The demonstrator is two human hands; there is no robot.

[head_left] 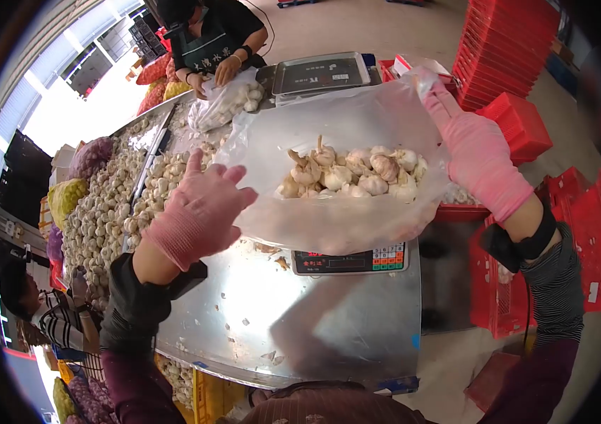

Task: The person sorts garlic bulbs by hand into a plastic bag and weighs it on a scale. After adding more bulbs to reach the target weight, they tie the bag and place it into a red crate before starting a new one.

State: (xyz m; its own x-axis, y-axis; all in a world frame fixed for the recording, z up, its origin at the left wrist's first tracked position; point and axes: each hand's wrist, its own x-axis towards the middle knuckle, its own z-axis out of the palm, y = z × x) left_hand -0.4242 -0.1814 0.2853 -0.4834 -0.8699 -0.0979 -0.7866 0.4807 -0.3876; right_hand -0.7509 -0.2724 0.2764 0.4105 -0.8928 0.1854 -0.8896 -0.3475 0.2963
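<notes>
A clear plastic bag lies spread over a digital scale, with several garlic bulbs gathered inside it. My right hand, in a pink glove, holds the bag's upper right edge. My left hand, gloved alike, is at the bag's left side with its fingers spread and nothing in them. Part of the scale's keypad and display shows below the bag; its platform is hidden.
Loose garlic covers the left of the metal table. Across it, a co-worker handles another bag of garlic near a second scale. Red crates are stacked at right. Another person is at left.
</notes>
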